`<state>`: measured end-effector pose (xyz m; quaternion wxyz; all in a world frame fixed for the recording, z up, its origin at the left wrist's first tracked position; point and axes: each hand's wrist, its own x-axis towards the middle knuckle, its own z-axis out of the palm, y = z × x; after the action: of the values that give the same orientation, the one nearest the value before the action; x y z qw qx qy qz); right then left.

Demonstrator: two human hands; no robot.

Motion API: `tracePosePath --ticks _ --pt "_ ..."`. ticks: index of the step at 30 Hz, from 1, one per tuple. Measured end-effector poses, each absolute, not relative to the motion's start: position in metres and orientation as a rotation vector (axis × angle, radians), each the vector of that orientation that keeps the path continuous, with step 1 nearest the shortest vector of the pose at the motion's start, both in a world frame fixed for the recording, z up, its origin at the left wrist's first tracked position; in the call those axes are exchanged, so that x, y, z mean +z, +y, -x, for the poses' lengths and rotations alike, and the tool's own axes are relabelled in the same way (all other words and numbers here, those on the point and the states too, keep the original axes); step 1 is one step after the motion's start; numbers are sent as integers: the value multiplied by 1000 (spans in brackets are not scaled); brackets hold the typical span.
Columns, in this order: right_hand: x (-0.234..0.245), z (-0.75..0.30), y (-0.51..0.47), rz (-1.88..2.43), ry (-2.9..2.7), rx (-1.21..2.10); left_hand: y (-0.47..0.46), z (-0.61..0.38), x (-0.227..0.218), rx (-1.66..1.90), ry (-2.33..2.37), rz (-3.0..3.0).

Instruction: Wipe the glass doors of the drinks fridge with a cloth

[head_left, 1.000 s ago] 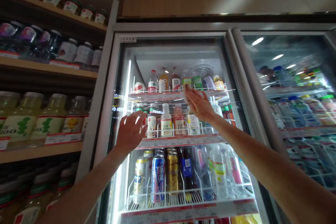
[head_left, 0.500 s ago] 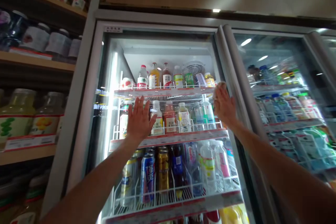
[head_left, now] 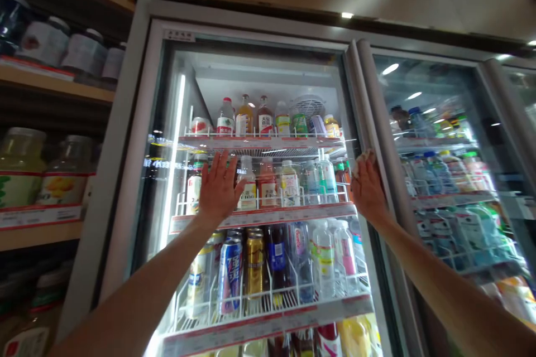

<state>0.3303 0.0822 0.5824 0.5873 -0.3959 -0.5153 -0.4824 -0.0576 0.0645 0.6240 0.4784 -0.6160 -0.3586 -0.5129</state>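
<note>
In the head view, both arms reach up to the glass door (head_left: 268, 70) of a lit drinks cooler that fills the middle of the frame. The left hand (head_left: 220, 185) lies open on the pane at centre, fingers spread and palm flat, a hold that looks like bracing against the glass rather than gripping. The right hand (head_left: 368, 188) rests at centre right on the door's right edge (head_left: 354, 100), fingers together and pointing up. A pale scrap (head_left: 363, 156) shows at its fingertips, and I cannot tell whether the hand clamps it or only presses on it. The two hands are well apart. Behind the glass, bottles (head_left: 287, 184) and cans (head_left: 229, 276) stand in wire racks, labels forward. A second cooler door (head_left: 439, 122) adjoins at right, and wooden shelves of jars (head_left: 62, 53) fill the left.
</note>
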Motion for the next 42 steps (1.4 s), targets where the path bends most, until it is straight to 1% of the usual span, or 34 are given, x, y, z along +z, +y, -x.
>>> tracePosePath --ticks 2,5,8,10,12,15,17,21,23,25,27,29,30,32,34,36,40,42 --pt "566 -310 81 864 -1203 -1150 63 52 621 -1296 -882 1492" --pt "546 -245 76 762 -1378 -1143 57 27 613 -1346 -819 1522" --pt "539 -187 71 638 -1576 -1090 48 -13 599 -1332 -639 1698" --pt "536 -175 70 545 -1644 -1041 45 -40 585 -1327 -556 1844" --pt "530 -187 69 497 -1667 -996 45 -60 570 -1338 -560 1910" --pt "516 -236 69 581 -1596 -1054 50 -79 556 -1358 -649 1806" --pt "512 -273 71 678 -1538 -1111 54 -92 553 -1380 -707 1695" --pt "517 -318 79 794 -1369 -1095 62 -143 553 -1446 -784 1507" --pt "520 -324 83 814 -1316 -1108 66 -173 548 -1389 -731 1486" --pt "521 -324 85 812 -1313 -1130 68 -185 542 -1238 -636 1512" --pt "520 -323 85 808 -1320 -1129 68 -168 540 -1065 -565 1540" --pt "519 -322 83 812 -1343 -1106 63 -124 545 -985 -608 1534" --pt "519 -321 81 820 -1354 -1094 60 -97 550 -1015 -709 1505" --pt "520 -318 79 855 -1361 -1076 56 -54 562 -1230 -1006 1342" --pt "522 -315 77 895 -1359 -1072 54 -42 569 -1415 -1158 1223" --pt "524 -312 77 918 -1346 -1071 56 -69 565 -1427 -1110 1274" --pt "524 -314 79 894 -1330 -1087 65 -157 541 -1109 -740 1528" --pt "523 -317 79 870 -1343 -1099 65 -162 535 -1015 -685 1544"
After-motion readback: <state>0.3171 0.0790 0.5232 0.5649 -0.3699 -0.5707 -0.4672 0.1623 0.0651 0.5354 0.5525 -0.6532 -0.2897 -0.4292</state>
